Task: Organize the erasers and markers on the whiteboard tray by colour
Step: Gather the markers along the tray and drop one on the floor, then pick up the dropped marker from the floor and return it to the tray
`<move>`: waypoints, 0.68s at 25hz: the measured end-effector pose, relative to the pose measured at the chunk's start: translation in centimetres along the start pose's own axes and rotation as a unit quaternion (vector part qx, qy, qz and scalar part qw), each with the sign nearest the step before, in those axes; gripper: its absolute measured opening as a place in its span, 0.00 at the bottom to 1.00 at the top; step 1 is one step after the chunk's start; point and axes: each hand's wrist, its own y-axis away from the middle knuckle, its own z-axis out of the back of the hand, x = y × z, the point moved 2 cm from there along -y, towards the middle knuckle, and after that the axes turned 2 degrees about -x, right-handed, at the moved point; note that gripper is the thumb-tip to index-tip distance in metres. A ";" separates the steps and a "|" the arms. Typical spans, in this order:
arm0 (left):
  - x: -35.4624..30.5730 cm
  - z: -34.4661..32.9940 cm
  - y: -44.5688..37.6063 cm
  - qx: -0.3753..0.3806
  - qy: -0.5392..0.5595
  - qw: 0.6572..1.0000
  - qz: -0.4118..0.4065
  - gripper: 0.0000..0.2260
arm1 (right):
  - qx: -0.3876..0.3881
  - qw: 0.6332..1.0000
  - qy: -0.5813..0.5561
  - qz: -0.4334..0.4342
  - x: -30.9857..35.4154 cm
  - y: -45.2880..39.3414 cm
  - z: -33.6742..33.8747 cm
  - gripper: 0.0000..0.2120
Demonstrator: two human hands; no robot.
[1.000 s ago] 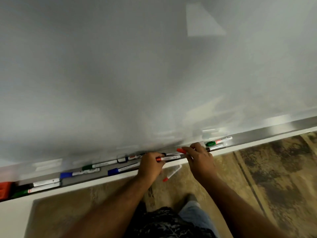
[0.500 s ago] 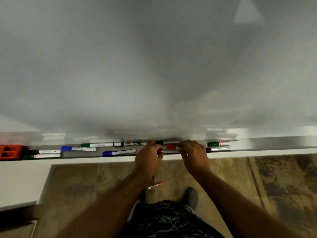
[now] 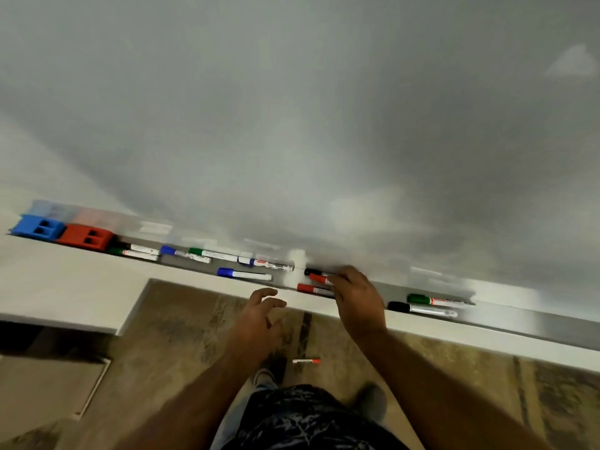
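Red markers (image 3: 314, 290) lie on the whiteboard tray (image 3: 519, 319) under your right hand (image 3: 357, 300), whose fingers rest on them; whether it pinches one, you cannot tell. Your left hand (image 3: 259, 316) has let go and now hangs spread at 9 o'clock from it. One dropped red marker (image 3: 306, 361) lies on the floor at 6 o'clock. The blue eraser (image 3: 38, 226) and red eraser (image 3: 86, 237) have come into view at 10 o'clock.

Left hand (image 3: 259, 316) just hangs there, fingers (image 3: 269, 292) spread and curled, holding nothing. Right hand (image 3: 358, 302) reaches further forward, palm down, forearm stretched out.
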 end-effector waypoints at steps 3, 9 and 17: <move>-0.1 0.5 2.5 -0.029 0.005 0.999 0.032 0.12 | 0.019 0.999 0.022 0.023 0.3 -0.4 -0.3 0.15; -0.2 -0.9 5.6 -0.044 0.086 0.992 0.076 0.09 | 0.048 0.998 0.044 0.026 0.3 0.2 -0.5 0.21; 0.5 0.1 5.7 -0.027 0.117 0.992 0.048 0.10 | 0.002 0.997 -0.053 0.063 3.2 4.4 -0.2 0.12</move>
